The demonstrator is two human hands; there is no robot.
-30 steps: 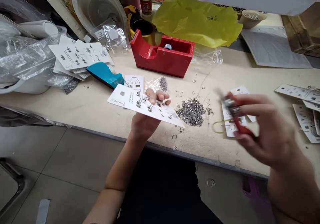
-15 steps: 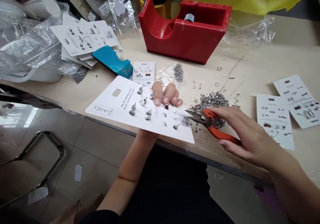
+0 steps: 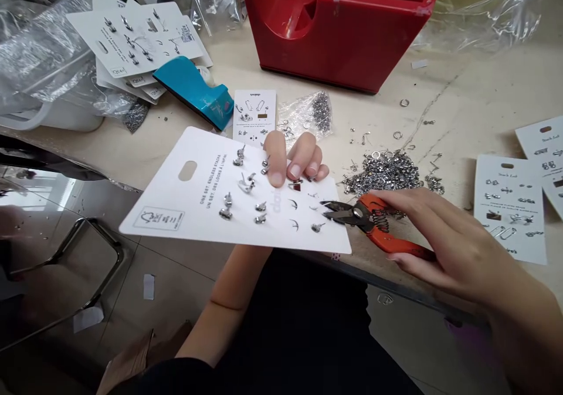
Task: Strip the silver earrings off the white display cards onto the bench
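Observation:
A white earring card point(image 3: 202, 225), its back facing me, is gripped in my left hand point(image 3: 294, 159) near the far edge. Metal posts and earring backs point(image 3: 260, 213) stick up from the card in several places. My right hand point(image 3: 457, 242) is closed around orange-handled cutting pliers point(image 3: 391, 242). Their jaws, slightly apart, are over the card's right end, close to thin wire posts there. Behind the pliers lies a heap of small silver earring parts point(image 3: 387, 171) on the table.
A red tape dispenser point(image 3: 325, 43) stands at the back. Left of it are a blue plastic tape cutter point(image 3: 193, 90), stacked earring cards point(image 3: 136, 43) and a small card point(image 3: 255, 110). More cards point(image 3: 510, 207) lie at right. A metal chair frame point(image 3: 105, 272) stands below the table.
The plier jaws have come in over the card's right end. My view has moved closer to the table, and the card is tilted slightly differently.

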